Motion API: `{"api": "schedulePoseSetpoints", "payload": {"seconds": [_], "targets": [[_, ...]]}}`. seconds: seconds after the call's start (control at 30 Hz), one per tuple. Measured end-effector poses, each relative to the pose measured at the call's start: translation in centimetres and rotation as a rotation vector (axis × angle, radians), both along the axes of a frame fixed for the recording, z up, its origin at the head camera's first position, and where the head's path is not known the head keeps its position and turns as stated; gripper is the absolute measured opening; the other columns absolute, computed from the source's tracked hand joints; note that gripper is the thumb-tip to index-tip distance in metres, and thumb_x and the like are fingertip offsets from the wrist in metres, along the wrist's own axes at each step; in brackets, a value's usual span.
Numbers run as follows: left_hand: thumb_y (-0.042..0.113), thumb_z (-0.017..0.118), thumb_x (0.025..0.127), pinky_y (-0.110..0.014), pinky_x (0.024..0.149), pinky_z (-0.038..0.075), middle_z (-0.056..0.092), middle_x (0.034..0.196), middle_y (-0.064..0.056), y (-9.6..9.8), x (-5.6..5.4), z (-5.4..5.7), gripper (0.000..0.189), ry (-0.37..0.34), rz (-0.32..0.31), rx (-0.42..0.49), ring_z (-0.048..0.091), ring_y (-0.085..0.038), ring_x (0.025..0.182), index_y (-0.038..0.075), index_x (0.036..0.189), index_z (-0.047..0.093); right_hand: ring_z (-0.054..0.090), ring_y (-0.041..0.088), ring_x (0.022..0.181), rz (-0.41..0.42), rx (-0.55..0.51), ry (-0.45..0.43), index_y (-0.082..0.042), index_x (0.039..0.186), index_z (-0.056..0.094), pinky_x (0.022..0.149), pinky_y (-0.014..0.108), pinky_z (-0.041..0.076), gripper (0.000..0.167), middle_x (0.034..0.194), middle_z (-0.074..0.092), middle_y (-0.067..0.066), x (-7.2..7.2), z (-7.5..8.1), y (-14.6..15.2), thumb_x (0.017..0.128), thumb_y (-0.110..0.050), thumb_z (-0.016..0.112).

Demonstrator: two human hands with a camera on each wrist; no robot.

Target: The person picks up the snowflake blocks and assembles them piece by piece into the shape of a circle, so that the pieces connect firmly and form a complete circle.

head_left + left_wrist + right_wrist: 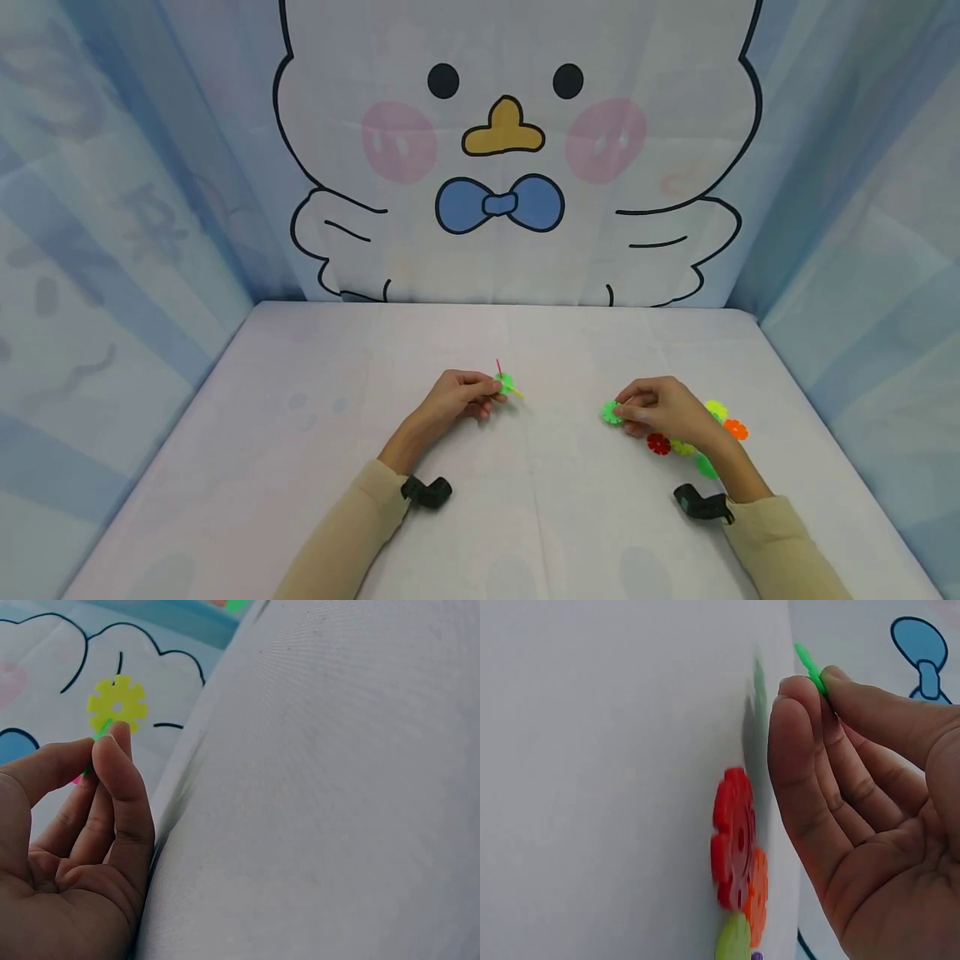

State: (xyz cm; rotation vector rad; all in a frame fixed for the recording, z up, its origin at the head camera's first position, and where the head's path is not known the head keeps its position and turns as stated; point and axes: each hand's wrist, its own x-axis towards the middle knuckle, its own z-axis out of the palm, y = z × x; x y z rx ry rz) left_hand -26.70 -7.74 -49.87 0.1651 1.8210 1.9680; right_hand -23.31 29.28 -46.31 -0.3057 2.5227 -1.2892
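Observation:
My left hand (pixel 456 397) pinches a small joined piece of notched plastic discs between thumb and fingertips. It has a green disc (pixel 504 382), a yellow disc (pixel 117 697) fitted on at an angle, and a pink disc (pixel 498 367) seen edge-on. To the right, my right hand (pixel 663 408) grips a single green notched disc (pixel 611 412) by its edge, thumb against index finger. In the right wrist view that green disc (pixel 810 667) appears as a thin slanted strip above the table. A gap of bare tabletop separates the two hands.
Loose discs lie under and beside the right forearm: red (pixel 658 443), yellow-green (pixel 682 447), green (pixel 706 467), yellow (pixel 717 409) and orange (pixel 737 429). The white-covered table (pixel 315 500) ends at a printed curtain (pixel 510 258) behind, with curtains along both sides.

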Motion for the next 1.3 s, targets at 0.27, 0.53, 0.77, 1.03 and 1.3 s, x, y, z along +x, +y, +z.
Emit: {"api": "schedulePoseSetpoints", "payload": {"seconds": [0.27, 0.53, 0.77, 1.03, 1.3], "targets": [[0.014, 0.071, 0.102, -0.020, 0.062, 0.056, 0.080, 0.087, -0.002, 0.1, 0.0, 0.0, 0.019, 0.002, -0.002, 0.015, 0.062, -0.008, 0.067, -0.003, 0.109, 0.074, 0.075, 0.019, 0.070, 0.074, -0.069, 0.024, 0.005, 0.106, 0.073, 0.071, 0.027, 0.065, 0.023, 0.085, 0.079, 0.015, -0.9, -0.1, -2.9, 0.097, -0.015, 0.078], [0.014, 0.072, 0.101, -0.021, 0.062, 0.057, 0.080, 0.088, -0.003, 0.1, -0.1, -0.2, 0.021, 0.011, -0.009, 0.014, 0.062, -0.009, 0.067, -0.004, 0.111, 0.074, 0.077, 0.019, 0.071, 0.140, -0.152, 0.009, 0.007, 0.107, 0.071, 0.070, 0.031, 0.066, 0.019, 0.087, 0.079, 0.020, -1.8, -0.5, -5.9, 0.099, -0.010, 0.074], [0.014, 0.072, 0.101, -0.021, 0.061, 0.057, 0.080, 0.086, -0.002, 0.0, -0.1, -0.2, 0.022, 0.026, -0.001, 0.008, 0.063, -0.008, 0.065, -0.005, 0.111, 0.075, 0.077, 0.022, 0.072, 0.181, -0.205, -0.024, 0.006, 0.107, 0.071, 0.072, 0.035, 0.067, 0.020, 0.087, 0.079, 0.022, -1.9, -0.6, -8.3, 0.098, -0.012, 0.076], [0.012, 0.070, 0.101, -0.021, 0.060, 0.057, 0.079, 0.084, 0.000, 0.1, -0.1, -0.2, 0.021, 0.034, -0.005, 0.006, 0.062, -0.007, 0.065, -0.006, 0.112, 0.075, 0.077, 0.024, 0.072, 0.199, -0.221, -0.001, 0.008, 0.106, 0.071, 0.073, 0.034, 0.067, 0.019, 0.089, 0.078, 0.027, -2.1, -0.4, -9.8, 0.097, -0.008, 0.075], [0.012, 0.069, 0.102, -0.021, 0.060, 0.056, 0.079, 0.084, 0.001, 0.1, -0.1, -0.1, 0.021, 0.029, 0.001, 0.006, 0.062, -0.007, 0.065, -0.006, 0.111, 0.075, 0.077, 0.027, 0.074, 0.206, -0.218, 0.002, 0.010, 0.107, 0.070, 0.073, 0.036, 0.067, 0.019, 0.091, 0.077, 0.030, -2.2, -0.2, -10.3, 0.098, -0.006, 0.074]]}}
